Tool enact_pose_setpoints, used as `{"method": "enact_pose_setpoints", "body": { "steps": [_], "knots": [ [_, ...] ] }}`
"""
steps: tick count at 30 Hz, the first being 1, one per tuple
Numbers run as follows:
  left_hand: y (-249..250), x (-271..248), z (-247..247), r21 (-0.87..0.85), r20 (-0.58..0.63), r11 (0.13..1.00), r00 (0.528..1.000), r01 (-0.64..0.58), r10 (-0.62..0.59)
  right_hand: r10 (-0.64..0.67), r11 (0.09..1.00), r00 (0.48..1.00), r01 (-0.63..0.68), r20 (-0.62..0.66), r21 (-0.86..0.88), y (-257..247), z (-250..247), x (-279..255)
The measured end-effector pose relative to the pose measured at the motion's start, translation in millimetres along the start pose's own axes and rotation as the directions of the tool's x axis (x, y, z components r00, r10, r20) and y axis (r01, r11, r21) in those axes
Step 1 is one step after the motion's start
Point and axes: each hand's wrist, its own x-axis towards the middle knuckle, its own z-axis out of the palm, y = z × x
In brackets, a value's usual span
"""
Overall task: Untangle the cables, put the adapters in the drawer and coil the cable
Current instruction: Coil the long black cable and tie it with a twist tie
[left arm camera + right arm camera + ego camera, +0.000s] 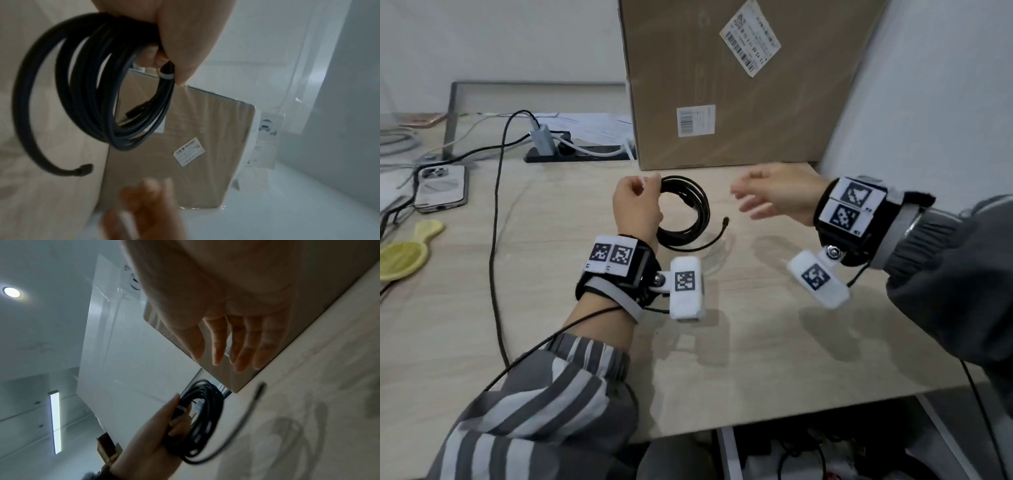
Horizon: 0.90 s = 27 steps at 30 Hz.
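Coiling step, near completion: at the centre of the head view the left hand grips a black round cable coil held upright above the pale wood-grain desk, its loose plug end trailing to the lower right of the loops. The right hand, at centre right, is spread wide and holds nothing, apart from the coil. The next move probably calls for taking up that free tail and laying it into the loops.
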Motion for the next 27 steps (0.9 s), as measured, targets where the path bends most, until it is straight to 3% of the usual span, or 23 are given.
{"method": "enact_pose_setpoints", "body": {
  "steps": [4, 7, 11, 14, 20, 24, 27],
  "knots": [
    [20, -26, 0, -0.203, -0.024, 0.976, 0.996, 0.076, -0.082, 0.271, 0.962, 0.954, -0.262, 0.128, -0.083, 11, 4, -42],
    [34, -54, 1, -0.328, -0.019, 0.94, 0.995, 0.089, -0.101, 0.33, 0.939, 0.913, -0.343, 0.239, 0.013, 14, 12, -73],
    [48, -104, 8, -0.404, 0.08, 0.905, 0.991, 0.134, -0.111, 0.197, 0.929, 0.967, -0.237, 0.161, 0.285, 7, 16, -108],
    [49, -142, 12, -0.409, 0.165, 0.89, 0.976, 0.201, -0.144, 0.119, 0.956, 0.992, -0.129, 0.051, 0.265, 4, 14, -135],
    [50, -202, -1, -0.305, 0.279, 0.91, 0.94, 0.28, -0.195, 0.067, 0.978, 0.997, -0.059, -0.034, 0.199, 32, 10, -194],
    [47, -235, -12, -0.117, 0.346, 0.958, 0.915, 0.261, -0.207, 0.026, 0.961, 0.999, -0.018, -0.026, 0.277, 54, -3, -232],
    [41, -260, -13, -0.058, 0.433, 0.951, 0.866, 0.305, -0.251, 0.017, 0.939, 1.0, -0.016, 0.0, 0.343, 69, -11, -258]
  ]
}}
